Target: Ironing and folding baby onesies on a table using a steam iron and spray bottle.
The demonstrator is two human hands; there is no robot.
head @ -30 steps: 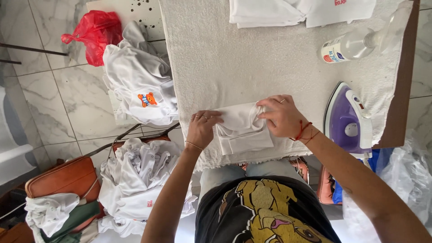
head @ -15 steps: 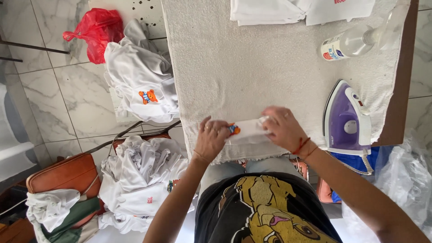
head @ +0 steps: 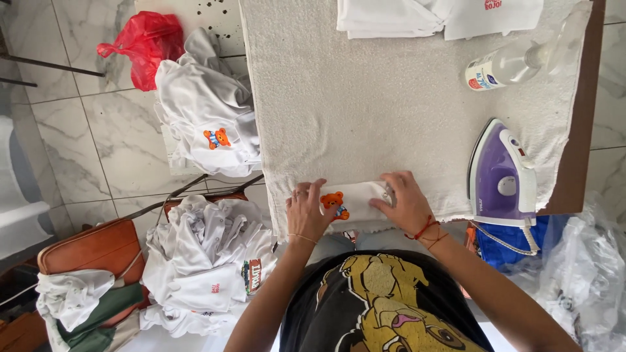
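A small white garment (head: 355, 199) with an orange bear patch lies folded into a narrow strip at the near edge of the towel-covered ironing table (head: 365, 111). My left hand (head: 305, 212) presses flat on its left end, fingers spread beside the bear patch. My right hand (head: 405, 202), with red string bracelets at the wrist, pinches and presses the strip's right end.
A purple steam iron (head: 502, 176) rests on the table to the right. A clear spray bottle (head: 515, 62) and folded white clothes (head: 417, 14) lie at the far edge. Piles of white garments (head: 208, 117) (head: 202, 261), a red bag (head: 147, 45) and a brown bag (head: 91, 248) sit left.
The white garment went from a loose bundle to a narrow folded strip with the bear patch facing up. Both hands moved down toward the near table edge and now press it flat.
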